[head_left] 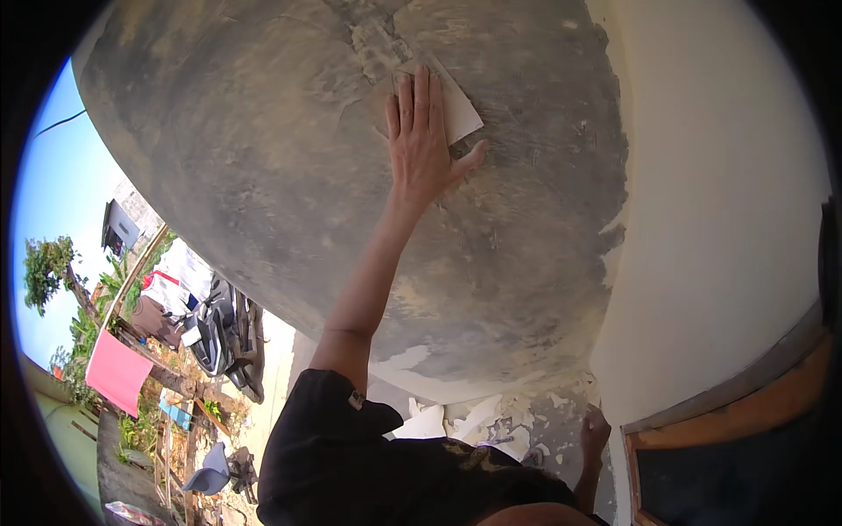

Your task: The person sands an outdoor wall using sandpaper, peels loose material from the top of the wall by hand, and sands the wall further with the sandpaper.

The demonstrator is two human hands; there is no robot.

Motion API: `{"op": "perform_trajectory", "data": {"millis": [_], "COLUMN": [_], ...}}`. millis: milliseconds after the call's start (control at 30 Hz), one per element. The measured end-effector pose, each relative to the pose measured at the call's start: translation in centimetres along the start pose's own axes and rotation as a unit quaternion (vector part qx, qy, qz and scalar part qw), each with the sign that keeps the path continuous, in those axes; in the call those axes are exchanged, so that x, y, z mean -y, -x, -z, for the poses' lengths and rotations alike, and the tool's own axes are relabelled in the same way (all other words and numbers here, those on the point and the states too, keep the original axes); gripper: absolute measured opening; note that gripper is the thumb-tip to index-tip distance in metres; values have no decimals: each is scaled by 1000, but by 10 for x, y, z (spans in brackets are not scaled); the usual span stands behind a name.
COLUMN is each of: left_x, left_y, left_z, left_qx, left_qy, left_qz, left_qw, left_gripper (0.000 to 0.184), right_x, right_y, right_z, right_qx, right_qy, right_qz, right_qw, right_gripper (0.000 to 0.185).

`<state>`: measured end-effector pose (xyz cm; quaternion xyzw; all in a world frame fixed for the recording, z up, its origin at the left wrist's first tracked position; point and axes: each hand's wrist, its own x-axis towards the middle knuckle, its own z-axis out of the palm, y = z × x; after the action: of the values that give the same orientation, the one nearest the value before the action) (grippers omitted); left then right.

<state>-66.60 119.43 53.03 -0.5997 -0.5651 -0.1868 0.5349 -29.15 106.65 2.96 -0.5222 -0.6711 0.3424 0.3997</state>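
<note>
My left hand (421,145) lies palm down on the patchy grey wall (263,140), arm stretched up, fingers long and thumb out to the right. Beneath the fingers it presses a thin white sheet with straight edges (462,116) flat to the wall. The sheet's far side is hidden, so its material cannot be told. Above the fingertips runs a rough, cracked strip in the plaster. Low on the right, my right hand (595,430) hangs with its fingers curled closed. Whether anything is inside it cannot be made out.
White flakes (478,416) litter the floor below the wall. A cream wall (710,175) meets the grey one at the right, with a wood-framed dark opening (728,465) below. Outside on the left are a motorbike (210,337), a pink cloth (118,373) and hanging laundry (180,272).
</note>
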Motion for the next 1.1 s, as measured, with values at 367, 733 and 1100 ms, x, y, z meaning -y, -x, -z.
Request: {"op": "perform_trajectory", "data": {"millis": [367,733,1100], "left_x": [8,-1,-4], "left_y": [-27,16,14], "left_z": [-4,3,5], "left_qx": [-53,13,22], "left_qy": [-39,8,18], "left_qz": [27,20,30], "left_qw": [997,1000,999], "left_gripper": [108,106,109], "right_x": [9,-2,-15], "right_y": [-5,-2,2], "right_z": [-5,-6,-1], "right_qx": [9,-7,6], "right_qy": [5,16,33], "right_qz": [-10,2,16], "right_qw": [1000,1000,999], "right_gripper": [23,24,23]}}
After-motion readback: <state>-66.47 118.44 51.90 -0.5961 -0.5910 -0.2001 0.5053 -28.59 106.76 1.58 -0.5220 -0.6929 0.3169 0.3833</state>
